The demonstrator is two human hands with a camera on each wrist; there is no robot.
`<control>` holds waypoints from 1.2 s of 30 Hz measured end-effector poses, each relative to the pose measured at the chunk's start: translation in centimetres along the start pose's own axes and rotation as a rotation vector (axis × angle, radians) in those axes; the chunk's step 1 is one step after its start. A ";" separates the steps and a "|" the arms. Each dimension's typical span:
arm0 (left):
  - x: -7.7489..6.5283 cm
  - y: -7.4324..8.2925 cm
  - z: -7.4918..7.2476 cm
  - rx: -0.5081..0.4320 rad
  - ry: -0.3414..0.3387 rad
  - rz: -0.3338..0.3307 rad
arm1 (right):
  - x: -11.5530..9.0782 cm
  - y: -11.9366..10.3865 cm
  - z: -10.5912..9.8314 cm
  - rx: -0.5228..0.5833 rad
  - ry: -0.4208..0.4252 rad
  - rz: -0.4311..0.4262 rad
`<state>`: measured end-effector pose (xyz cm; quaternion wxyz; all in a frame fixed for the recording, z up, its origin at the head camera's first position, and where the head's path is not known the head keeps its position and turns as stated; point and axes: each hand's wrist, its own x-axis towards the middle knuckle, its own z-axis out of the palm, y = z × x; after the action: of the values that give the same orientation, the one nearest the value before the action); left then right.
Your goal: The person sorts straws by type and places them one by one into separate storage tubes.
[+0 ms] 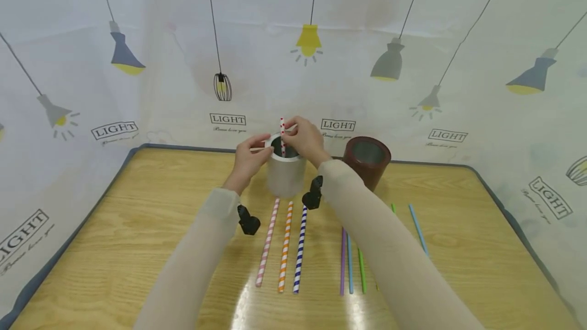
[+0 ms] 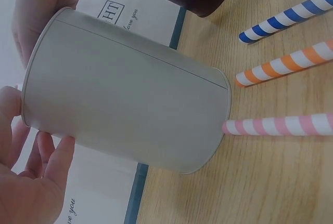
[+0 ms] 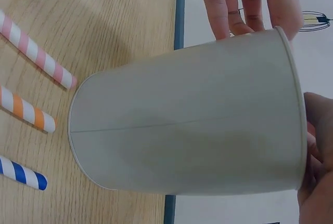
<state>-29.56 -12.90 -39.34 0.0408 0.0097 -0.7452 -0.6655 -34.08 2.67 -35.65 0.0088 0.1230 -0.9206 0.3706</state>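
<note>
A red-dotted white paper straw (image 1: 283, 139) stands nearly upright, its lower part inside a white cylindrical canister (image 1: 286, 177). My right hand (image 1: 304, 139) pinches the straw near its top, above the canister's mouth. My left hand (image 1: 249, 159) rests its fingertips on the canister's left side and rim. In the left wrist view, the fingers (image 2: 60, 164) touch the wall near the rim without wrapping round it. Part of my right hand (image 3: 320, 156) shows behind the rim in the right wrist view, where the canister hides the straw.
Pink-striped (image 1: 267, 243), orange-striped (image 1: 285, 248) and blue-striped straws (image 1: 300, 251) lie in front of the canister. A brown canister (image 1: 369, 164) stands to its right. Thin purple (image 1: 342, 264), blue (image 1: 350, 266) and green straws (image 1: 362, 271) lie near my right forearm. Another blue straw (image 1: 418, 228) lies farther right.
</note>
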 end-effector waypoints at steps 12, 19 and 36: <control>-0.2 -0.1 0.8 -0.009 -0.014 -0.012 | -0.4 0.4 -0.6 0.114 0.001 0.010; -0.3 -0.1 1.0 -0.006 -0.011 -0.008 | -0.3 0.6 -2.2 0.287 -0.046 0.084; -0.4 0.1 0.2 0.017 -0.010 -0.002 | -3.7 2.2 -5.0 0.343 -0.224 0.045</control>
<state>-29.16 -12.62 -39.33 0.0364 0.0075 -0.7510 -0.6592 -31.42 8.40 -33.90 -0.1228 0.1424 -0.8418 0.5060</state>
